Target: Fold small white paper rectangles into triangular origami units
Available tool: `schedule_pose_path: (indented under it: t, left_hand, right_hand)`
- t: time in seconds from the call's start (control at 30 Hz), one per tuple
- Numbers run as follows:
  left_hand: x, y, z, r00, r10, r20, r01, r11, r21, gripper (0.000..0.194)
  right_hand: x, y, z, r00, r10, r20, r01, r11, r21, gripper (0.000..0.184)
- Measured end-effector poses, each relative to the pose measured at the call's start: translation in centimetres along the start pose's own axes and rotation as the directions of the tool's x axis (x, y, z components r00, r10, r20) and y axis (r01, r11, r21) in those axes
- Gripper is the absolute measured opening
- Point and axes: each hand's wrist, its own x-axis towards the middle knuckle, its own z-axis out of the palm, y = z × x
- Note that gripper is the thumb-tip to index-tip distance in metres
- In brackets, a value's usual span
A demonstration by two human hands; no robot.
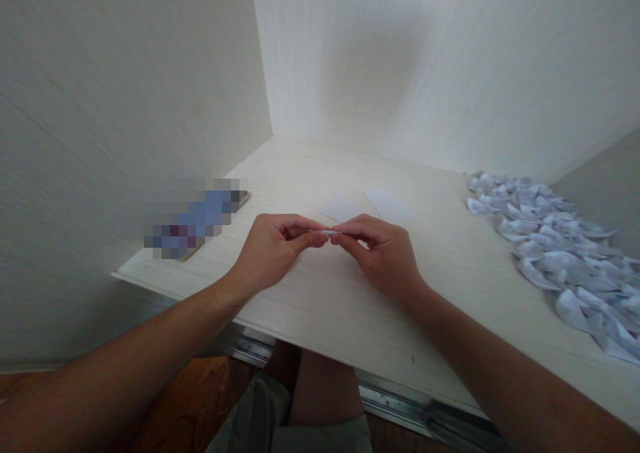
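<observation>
Between my two hands is a small piece of white paper [329, 232], seen almost edge-on as a thin strip. My left hand [273, 250] pinches its left end between thumb and fingers. On the other end, my right hand [383, 250] has a similar pinch, and the fingertips of both hands nearly meet. Most of the paper is hidden by my fingers, so its folds cannot be made out. Just beyond my hands, a flat sheet of white paper [338, 208] and another white sheet [389, 203] lie on the white tabletop [310, 300].
Many folded white paper pieces [560, 240] are heaped in rows along the right side. At the left, a phone-like device [207, 223] with a blurred-out screen leans by the side wall [125, 106]. A back wall [360, 60] bounds the far side. A metal rail [395, 406] runs beneath the front edge.
</observation>
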Motion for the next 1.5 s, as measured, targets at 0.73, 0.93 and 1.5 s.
schedule_pose_path:
  t: [0.73, 0.93, 1.5]
  left_hand:
    - [0.4, -0.7, -0.3, 0.994, -0.072, 0.08, 0.077, 0.995, -0.067, 0.017]
    - [0.3, -1.3, -0.3, 0.998, -0.015, 0.061, 0.011, 0.998, 0.058, 0.011]
    - [0.2, -1.7, -0.1, 0.991, 0.018, 0.133, -0.045, 0.978, 0.204, 0.007]
  right_hand:
    - [-0.3, 0.5, -0.5, 0.883, -0.357, 0.303, 0.469, 0.666, -0.58, 0.032]
    - [-0.5, 0.2, 0.0, 0.862, -0.33, 0.384, 0.504, 0.629, -0.591, 0.038]
    - [-0.4, -0.4, 0.5, 0.957, -0.153, 0.247, 0.253, 0.856, -0.45, 0.021]
